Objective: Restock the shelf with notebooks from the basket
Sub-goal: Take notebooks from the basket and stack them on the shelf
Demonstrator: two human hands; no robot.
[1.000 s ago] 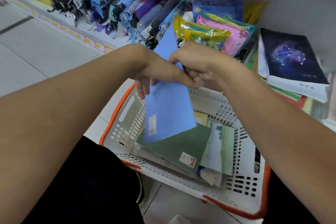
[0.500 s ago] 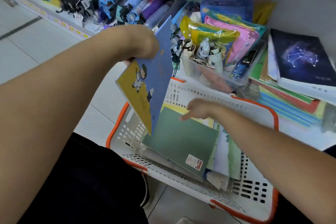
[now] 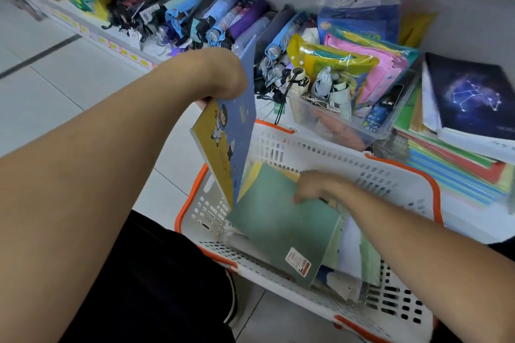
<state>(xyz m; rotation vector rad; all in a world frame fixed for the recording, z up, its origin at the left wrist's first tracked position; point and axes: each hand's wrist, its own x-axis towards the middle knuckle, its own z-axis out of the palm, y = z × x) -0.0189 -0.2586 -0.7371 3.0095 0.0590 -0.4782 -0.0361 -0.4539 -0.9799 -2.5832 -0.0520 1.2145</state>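
Pale tiled floor point(image 3: 50, 86) at left, white shelf point(image 3: 459, 211) at right, perforated plastic basket point(image 3: 306, 153) centred, blue notebook point(image 3: 237, 131) gripped by left hand point(image 3: 220, 78), flat green notebook point(image 3: 281, 220) pinched by right hand point(image 3: 315, 186).

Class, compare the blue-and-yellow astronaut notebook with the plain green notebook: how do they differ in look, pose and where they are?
The astronaut notebook is blue and yellow with a cartoon figure; the green notebook is plain with a price sticker. The astronaut notebook is held up steeply by the left hand; the green notebook lies slanted in the basket, touched by the right hand. Both are thin and rectangular.
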